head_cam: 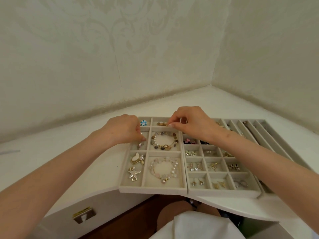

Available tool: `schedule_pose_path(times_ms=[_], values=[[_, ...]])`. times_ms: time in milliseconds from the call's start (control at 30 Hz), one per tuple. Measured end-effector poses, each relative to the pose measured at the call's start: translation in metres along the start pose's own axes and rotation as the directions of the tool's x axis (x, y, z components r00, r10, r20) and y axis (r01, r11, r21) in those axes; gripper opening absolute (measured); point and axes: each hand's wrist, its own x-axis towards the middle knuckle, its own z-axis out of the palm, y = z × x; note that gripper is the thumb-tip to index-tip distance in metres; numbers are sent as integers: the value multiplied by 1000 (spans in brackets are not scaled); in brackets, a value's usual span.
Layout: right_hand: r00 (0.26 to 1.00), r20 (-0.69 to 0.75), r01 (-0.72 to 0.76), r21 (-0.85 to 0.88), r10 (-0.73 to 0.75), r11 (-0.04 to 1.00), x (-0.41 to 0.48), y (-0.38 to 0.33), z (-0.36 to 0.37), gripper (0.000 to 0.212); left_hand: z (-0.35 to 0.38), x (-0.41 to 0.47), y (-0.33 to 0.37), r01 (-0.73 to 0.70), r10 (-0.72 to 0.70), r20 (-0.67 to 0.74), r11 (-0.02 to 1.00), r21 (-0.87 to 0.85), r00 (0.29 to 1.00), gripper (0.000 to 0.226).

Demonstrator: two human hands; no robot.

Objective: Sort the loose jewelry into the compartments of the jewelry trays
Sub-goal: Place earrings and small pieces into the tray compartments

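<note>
The left hand (pixel 124 130) curls over a silver piece (pixel 140 144); its grip cannot be told. The right hand (pixel 189 122) pinches a gold piece (pixel 162 123).

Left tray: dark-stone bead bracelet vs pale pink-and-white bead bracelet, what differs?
Colour: the dark-stone bead bracelet mixes brown and grey stones with white pearls and gold; the pale pink-and-white bead bracelet is mostly light beads. Place: the dark one lies in the middle compartment of the left grey tray, the pale one in the nearest. Shared: both lie flat as closed loops.
</note>
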Motion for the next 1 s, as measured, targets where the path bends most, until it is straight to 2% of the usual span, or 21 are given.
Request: schedule_pose_path(times_ms=[100,200,300,500,700,867,1000], values=[[1000,7,-1,-4,1,1000,-1,-2,2,8,-6,-11,-9,-104,102,-26,987,-119,994,16],[1000,9,-5,12,5,1000,-2,-5,4,7,-10,-29,-16,-252,280,66,926,-280,958,12],[1000,7,0,16,0,1000,-3,-8,7,8,-2,-40,-19,-325,367,114,905,-276,923,16],[1000,6,10,25,-10,1000,-10,-14,9,10,2,-46,-23,-333,356,75,918,-217,932,18],[1000,17,4,39,-4,999,-21,-25,11,8,-2,-53,-24,-317,332,19,916,-246,943,17],[997,63,39,56,-42,998,-33,-39,17,10,-3,-70,-23,-246,264,134,959,-140,955,20],[990,85,118,-52,-114,992,-41,-59,33,11,2,-77,-17,-197,200,120,980,-39,972,24]])
